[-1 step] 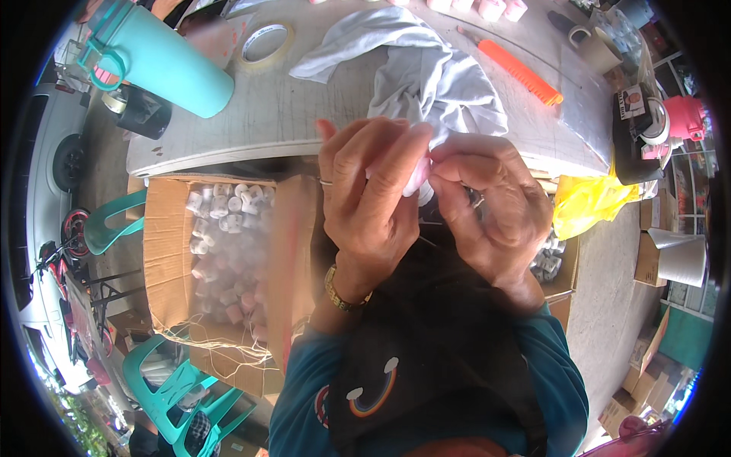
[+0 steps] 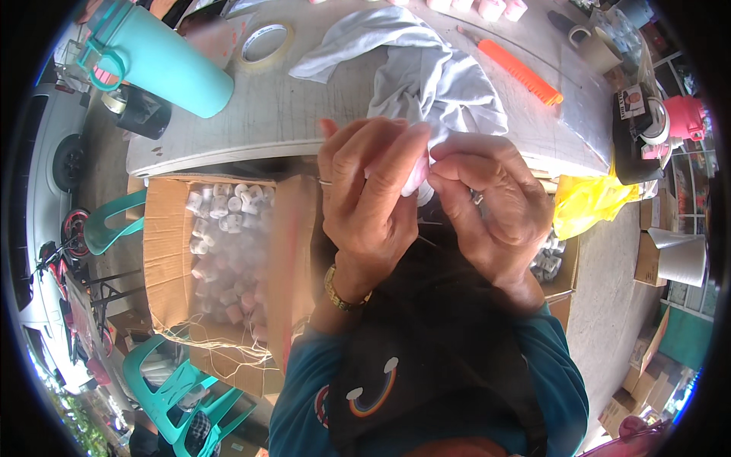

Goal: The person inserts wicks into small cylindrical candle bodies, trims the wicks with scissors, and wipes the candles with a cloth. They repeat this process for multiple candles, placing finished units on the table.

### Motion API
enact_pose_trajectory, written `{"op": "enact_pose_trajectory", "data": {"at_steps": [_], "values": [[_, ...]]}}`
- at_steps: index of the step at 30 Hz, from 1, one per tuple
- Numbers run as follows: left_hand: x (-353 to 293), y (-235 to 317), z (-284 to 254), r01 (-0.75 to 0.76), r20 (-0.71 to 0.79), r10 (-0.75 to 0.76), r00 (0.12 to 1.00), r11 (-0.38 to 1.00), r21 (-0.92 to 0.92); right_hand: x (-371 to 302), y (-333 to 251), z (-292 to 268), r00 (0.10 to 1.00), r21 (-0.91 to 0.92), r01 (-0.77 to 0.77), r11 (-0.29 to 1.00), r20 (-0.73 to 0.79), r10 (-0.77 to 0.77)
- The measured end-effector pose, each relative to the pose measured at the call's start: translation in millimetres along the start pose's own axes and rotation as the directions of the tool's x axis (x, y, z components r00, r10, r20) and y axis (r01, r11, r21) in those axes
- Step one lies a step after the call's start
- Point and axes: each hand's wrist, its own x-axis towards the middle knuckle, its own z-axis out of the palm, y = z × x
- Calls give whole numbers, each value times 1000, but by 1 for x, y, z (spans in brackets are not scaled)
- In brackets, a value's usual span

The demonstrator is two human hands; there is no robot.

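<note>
Between the fingers of my left hand (image 2: 373, 190) is a small, smooth pink-and-white piece (image 2: 415, 177), mostly covered by the fingers. My right hand (image 2: 491, 202) is closed beside it, thumb and forefinger pinched at the piece's right edge. Whatever lies inside that pinch is hidden. Both hands are raised in front of the table's near edge. Just beyond the fingertips lies a crumpled pale grey cloth (image 2: 442, 84) on the white table (image 2: 251, 141).
An orange-handled cutter (image 2: 521, 72), a tape roll (image 2: 266, 43) and a turquoise tumbler (image 2: 164, 61) are on the table. Below left, a cardboard box (image 2: 167, 259) holds several small white and pink pieces. A yellow plastic bag (image 2: 590, 204) hangs at the right, near another box.
</note>
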Motion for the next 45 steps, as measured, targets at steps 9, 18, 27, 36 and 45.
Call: {"op": "enact_pose_trajectory", "data": {"at_steps": [9, 18, 27, 36, 45], "values": [[0, -8, 0, -15, 26, 13, 1000, 998, 66, 3, 6, -7, 985, 81, -148, 986, 105, 139], [-1, -7, 2, -15, 42, 12, 999, 996, 93, 2, 7, -8, 978, 73, -187, 980, 102, 179], [-3, -9, 6, -57, 44, 51, 998, 989, 133, 2, 10, -7, 989, -72, -103, 992, 100, 109], [-3, -13, 2, -26, 86, 13, 996, 988, 154, 2, 9, -8, 951, 8, -283, 959, 129, 279], [-7, -9, 9, -11, 88, 2, 996, 994, 111, 1, 11, -11, 942, 6, -304, 953, 155, 299]]}}
